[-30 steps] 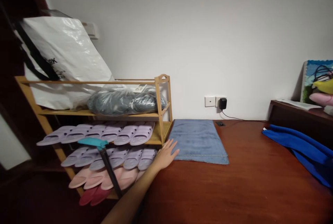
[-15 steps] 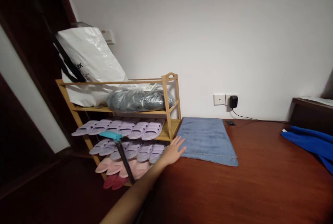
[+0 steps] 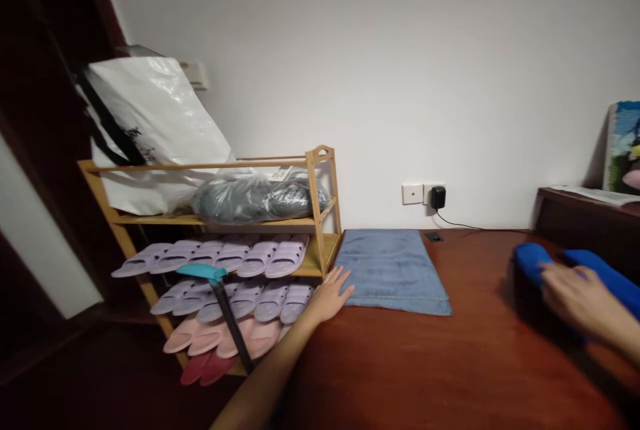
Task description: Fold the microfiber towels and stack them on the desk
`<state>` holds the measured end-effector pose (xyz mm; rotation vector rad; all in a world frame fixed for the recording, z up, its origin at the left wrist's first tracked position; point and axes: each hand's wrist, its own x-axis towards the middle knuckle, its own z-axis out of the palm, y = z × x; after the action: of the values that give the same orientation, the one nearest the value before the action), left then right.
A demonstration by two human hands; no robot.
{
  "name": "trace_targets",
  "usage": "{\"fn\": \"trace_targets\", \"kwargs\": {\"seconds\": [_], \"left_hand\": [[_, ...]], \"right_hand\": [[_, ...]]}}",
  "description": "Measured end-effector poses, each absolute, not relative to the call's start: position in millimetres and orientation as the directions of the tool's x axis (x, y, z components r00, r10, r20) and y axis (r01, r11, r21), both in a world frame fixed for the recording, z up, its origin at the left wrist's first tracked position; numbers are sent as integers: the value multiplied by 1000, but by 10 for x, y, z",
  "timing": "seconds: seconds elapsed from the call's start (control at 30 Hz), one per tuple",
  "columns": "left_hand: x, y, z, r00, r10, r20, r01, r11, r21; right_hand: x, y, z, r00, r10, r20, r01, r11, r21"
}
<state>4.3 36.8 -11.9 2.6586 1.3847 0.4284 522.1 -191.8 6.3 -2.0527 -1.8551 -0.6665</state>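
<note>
My left hand (image 3: 329, 297) rests with its fingers apart at the left edge of the table, touching or just beside the near left corner of a folded grey-blue cloth (image 3: 387, 270). Over on the right, my right hand (image 3: 575, 293) grips a bright blue cloth (image 3: 531, 258), part of which is lifted off the tabletop. Some motion blur covers that hand, and part of the cloth is hidden behind it.
A wooden shoe rack (image 3: 320, 243) with lilac slippers (image 3: 285, 257) stands left of the brown table (image 3: 400, 363). On it lean a white bag (image 3: 155, 103) and a plastic-wrapped bundle (image 3: 250, 200). A blue-topped handle (image 3: 205, 273) rises in front. A black plug (image 3: 438, 198) trails its cable.
My right hand has come into view from the right and taken hold of the blue cloth, raising its left part. My left hand stays by the grey-blue cloth. The view has shifted slightly right.
</note>
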Motion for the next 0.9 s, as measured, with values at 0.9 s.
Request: {"fn": "trace_targets", "kwargs": {"seconds": [0.9], "left_hand": [[238, -1035, 366, 821, 467, 329, 511, -857, -60]], "right_hand": [[3692, -2687, -392, 455, 857, 241, 884, -468, -5]]}}
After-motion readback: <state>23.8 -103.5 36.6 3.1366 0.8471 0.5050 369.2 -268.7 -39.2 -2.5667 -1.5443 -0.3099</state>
